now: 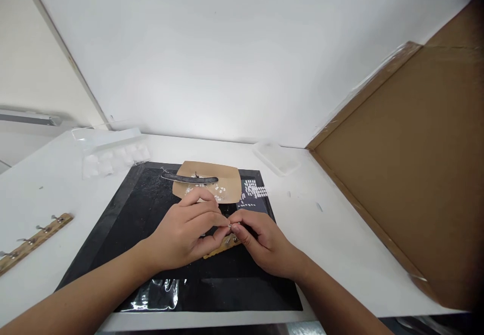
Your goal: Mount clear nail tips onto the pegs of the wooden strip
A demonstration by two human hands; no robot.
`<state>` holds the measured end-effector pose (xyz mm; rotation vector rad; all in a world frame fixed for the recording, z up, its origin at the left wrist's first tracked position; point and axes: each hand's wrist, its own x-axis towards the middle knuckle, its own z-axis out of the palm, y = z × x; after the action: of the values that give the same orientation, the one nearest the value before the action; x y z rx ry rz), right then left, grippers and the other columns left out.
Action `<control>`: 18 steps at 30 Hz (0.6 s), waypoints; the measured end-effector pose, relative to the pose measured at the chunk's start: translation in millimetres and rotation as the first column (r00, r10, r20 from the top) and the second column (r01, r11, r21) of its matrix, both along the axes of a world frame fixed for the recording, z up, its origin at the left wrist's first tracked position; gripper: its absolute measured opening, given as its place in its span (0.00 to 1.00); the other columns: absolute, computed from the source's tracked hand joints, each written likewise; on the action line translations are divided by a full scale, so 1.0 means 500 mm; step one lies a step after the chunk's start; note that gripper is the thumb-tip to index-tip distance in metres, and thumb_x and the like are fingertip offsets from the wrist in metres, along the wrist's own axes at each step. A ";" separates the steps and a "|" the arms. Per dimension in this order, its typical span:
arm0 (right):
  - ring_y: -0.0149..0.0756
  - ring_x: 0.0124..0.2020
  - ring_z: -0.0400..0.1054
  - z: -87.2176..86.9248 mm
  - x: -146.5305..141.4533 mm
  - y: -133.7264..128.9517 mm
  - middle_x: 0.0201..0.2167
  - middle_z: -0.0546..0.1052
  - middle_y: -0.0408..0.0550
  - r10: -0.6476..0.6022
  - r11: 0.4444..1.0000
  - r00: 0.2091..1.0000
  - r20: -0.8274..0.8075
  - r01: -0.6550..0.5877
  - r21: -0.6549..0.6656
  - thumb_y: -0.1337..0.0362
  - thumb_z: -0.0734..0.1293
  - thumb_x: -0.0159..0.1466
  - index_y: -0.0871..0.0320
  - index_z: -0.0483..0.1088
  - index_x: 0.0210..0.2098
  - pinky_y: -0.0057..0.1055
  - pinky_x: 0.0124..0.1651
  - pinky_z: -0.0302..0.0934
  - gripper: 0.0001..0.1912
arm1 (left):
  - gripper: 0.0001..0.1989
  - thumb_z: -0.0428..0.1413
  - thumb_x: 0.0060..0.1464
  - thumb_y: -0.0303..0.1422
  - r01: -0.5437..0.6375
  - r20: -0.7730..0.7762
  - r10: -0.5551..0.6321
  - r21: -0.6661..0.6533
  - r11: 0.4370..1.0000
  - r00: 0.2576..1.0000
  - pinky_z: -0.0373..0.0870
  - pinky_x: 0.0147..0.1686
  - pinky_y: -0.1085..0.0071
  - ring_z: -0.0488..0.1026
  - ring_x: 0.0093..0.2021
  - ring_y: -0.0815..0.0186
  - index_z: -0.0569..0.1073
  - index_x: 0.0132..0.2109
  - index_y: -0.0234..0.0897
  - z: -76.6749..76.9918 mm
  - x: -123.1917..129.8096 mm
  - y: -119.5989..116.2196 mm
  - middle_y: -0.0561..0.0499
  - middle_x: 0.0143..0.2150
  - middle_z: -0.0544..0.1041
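Note:
Over the black mat, my left hand and my right hand meet at their fingertips. Each hand is pinched closed around one tiny shiny piece, too small to make out. Just below the fingertips lies a short wooden strip with small metal parts, partly covered by my hands. Behind my left hand, a tan paper tray holds small white pieces and a dark, curved, narrow file-like strip. To its right, rows of small white pieces sit on a dark sheet.
At the left, another wooden strip carries several upright metal pieces. A clear compartment box stands at the back left, and a translucent tray at the back. A large cardboard panel leans along the right side.

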<state>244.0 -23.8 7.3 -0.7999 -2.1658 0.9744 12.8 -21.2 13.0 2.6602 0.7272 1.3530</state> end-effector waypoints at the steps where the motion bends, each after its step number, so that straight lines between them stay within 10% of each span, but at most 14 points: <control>1: 0.32 0.37 0.72 -0.001 0.000 0.000 0.37 0.79 0.44 -0.009 1.000 1.000 -0.001 0.009 0.014 0.63 0.60 0.78 0.54 0.73 0.43 0.28 0.42 0.65 0.11 | 0.06 0.63 0.62 0.23 0.002 0.000 -0.002 -0.010 1.000 1.000 0.77 0.50 0.61 0.75 0.41 0.63 0.77 0.45 0.36 0.001 0.000 0.000 0.50 0.36 0.81; 18: 0.33 0.33 0.70 -0.027 -0.001 0.005 0.35 0.77 0.46 -0.151 0.835 0.987 -0.048 0.153 0.529 0.71 0.65 0.74 0.56 0.72 0.47 0.29 0.36 0.63 0.06 | 0.08 0.64 0.58 0.24 0.062 0.287 0.064 -0.412 0.909 0.956 0.73 0.19 0.85 0.79 0.45 0.61 0.84 0.45 0.38 -0.014 0.011 -0.016 0.45 0.40 0.82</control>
<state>243.4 -21.4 -6.1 -0.6754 -2.1707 0.2586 18.5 -29.3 6.1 2.0733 0.8633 1.3678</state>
